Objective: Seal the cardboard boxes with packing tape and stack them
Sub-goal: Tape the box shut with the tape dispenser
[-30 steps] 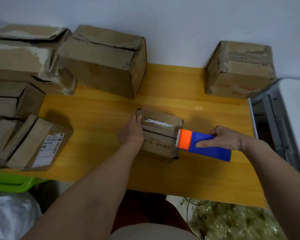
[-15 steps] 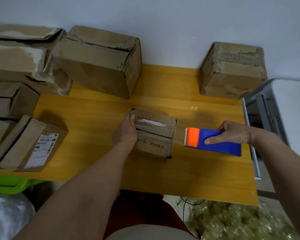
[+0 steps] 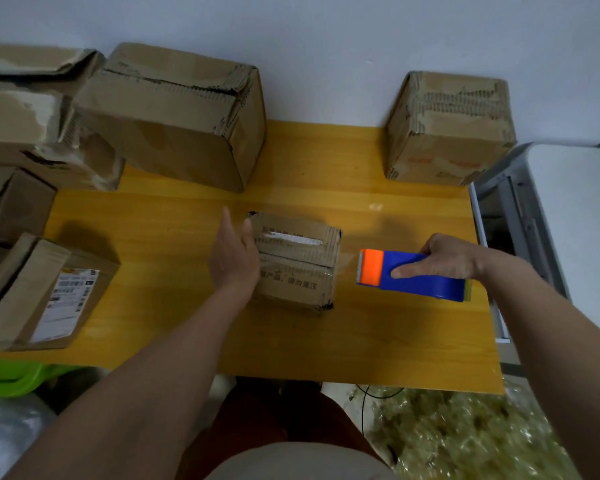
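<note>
**Taping up the small box on the yellow table**

So I had the small cardboard box (image 3: 293,261) sitting about mid-table on the yellow table (image 3: 174,233), flaps shut with a white strip across the top. My left hand (image 3: 234,258) was flat against its left side, fingers straight, thumb up by the top edge. My right hand (image 3: 445,258) was wrapped around the blue tape dispenser (image 3: 413,274), orange end pointing left at the box, just beside it but not touching. Big beat-up box (image 3: 174,116) sat at the far left, another box (image 3: 447,129) at the far right against the wall, and a labelled box (image 3: 49,292) lay at the near left edge.
</note>
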Available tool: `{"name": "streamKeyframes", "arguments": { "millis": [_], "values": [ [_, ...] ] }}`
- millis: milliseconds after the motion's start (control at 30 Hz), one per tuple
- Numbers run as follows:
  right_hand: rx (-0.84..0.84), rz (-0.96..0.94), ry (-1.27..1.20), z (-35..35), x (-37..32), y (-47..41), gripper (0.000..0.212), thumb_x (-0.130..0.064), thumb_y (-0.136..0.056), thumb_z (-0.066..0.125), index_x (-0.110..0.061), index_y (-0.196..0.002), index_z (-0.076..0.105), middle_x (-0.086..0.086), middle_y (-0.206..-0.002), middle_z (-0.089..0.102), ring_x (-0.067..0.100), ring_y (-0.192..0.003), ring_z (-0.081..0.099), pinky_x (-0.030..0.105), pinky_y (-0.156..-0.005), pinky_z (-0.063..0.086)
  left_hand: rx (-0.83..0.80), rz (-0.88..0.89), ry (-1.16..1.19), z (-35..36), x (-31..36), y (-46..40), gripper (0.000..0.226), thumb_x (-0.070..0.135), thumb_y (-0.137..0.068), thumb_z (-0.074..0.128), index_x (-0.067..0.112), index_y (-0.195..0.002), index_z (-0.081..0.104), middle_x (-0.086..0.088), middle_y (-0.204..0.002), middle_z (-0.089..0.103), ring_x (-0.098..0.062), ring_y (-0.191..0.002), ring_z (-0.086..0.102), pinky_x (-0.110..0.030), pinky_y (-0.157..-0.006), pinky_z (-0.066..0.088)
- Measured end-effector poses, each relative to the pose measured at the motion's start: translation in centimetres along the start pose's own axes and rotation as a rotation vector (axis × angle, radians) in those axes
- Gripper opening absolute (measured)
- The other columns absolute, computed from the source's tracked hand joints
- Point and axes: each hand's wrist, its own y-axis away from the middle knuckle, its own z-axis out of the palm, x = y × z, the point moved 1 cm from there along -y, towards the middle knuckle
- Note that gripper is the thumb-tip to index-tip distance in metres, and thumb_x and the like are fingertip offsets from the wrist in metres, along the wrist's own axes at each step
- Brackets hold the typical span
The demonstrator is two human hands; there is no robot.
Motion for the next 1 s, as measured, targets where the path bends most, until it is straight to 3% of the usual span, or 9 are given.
{"name": "streamKeyframes", "arguments": {
  "millis": [100,167,267,367,567,700,1000],
  "values": [
    [0.009,0.003,-0.017,0.3,-0.1,0.1,0.054,-0.056,-0.068,0.075,-0.011,-0.092,0.056,0.011,-0.089,0.067,0.022,-0.076,0.062,0.031,-0.067,0.046,0.138,0.346,-0.175,0.2,0.8,1.0,0.064,0.045,-0.101,0.031,0.007,-0.152,0.022,-0.013,-0.157,0.026,-0.029,-0.146,0.020,-0.046,-0.120,0.017],
    [0.012,0.001,-0.022,0.6,-0.3,0.1,0.052,-0.055,-0.069,0.075,-0.012,-0.091,0.054,0.010,-0.091,0.066,0.022,-0.078,0.061,0.032,-0.069,0.047,0.013,0.583,-0.294,1.2,2.2,1.5,0.069,0.050,-0.098,0.034,0.010,-0.152,0.021,-0.010,-0.160,0.017,-0.026,-0.149,0.010,-0.043,-0.122,0.006],
    [0.012,0.003,-0.031,1.1,-0.7,0.1,0.056,-0.056,-0.069,0.075,-0.012,-0.096,0.054,0.008,-0.090,0.064,0.021,-0.080,0.061,0.030,-0.067,0.047,-0.303,0.751,-0.518,3.3,4.4,2.1,0.079,0.066,-0.093,0.031,0.023,-0.155,0.009,-0.003,-0.163,-0.001,-0.021,-0.150,-0.007,-0.045,-0.121,-0.004],
    [0.021,0.013,-0.010,1.4,-0.9,0.1,0.056,-0.058,-0.071,0.073,-0.011,-0.097,0.055,0.006,-0.088,0.063,0.019,-0.076,0.059,0.027,-0.063,0.044,-0.408,0.767,-0.666,5.1,5.3,2.0,0.087,0.075,-0.088,0.026,0.028,-0.155,-0.003,-0.002,-0.163,-0.009,-0.023,-0.149,-0.014,-0.050,-0.119,-0.009],
    [-0.003,0.028,0.013,1.6,-0.9,0.1,0.052,-0.061,-0.077,0.065,-0.012,-0.092,0.055,0.005,-0.084,0.061,0.019,-0.074,0.057,0.028,-0.064,0.042,-0.339,0.791,-0.673,6.2,4.6,2.0,0.077,0.062,-0.094,0.030,0.028,-0.155,-0.004,-0.003,-0.163,-0.002,-0.025,-0.149,-0.010,-0.051,-0.118,-0.012],
    [-0.111,0.026,0.045,1.9,-1.3,0.2,0.038,-0.049,-0.089,0.055,-0.011,-0.083,0.053,0.008,-0.078,0.057,0.022,-0.068,0.052,0.030,-0.065,0.037,-0.346,0.800,-0.680,6.3,4.5,2.0,0.077,0.060,-0.094,0.028,0.028,-0.154,-0.007,-0.003,-0.163,-0.005,-0.026,-0.149,-0.013,-0.052,-0.118,-0.013],
    [0.033,0.128,0.351,2.5,-5.8,0.7,0.037,-0.052,-0.093,0.048,-0.018,-0.081,0.047,0.001,-0.078,0.051,0.017,-0.072,0.050,0.029,-0.065,0.038,-0.346,0.802,-0.699,6.5,4.6,2.1,0.078,0.056,-0.094,0.029,0.025,-0.154,-0.010,-0.006,-0.163,-0.011,-0.029,-0.148,-0.017,-0.053,-0.117,-0.013]
  ]
}}
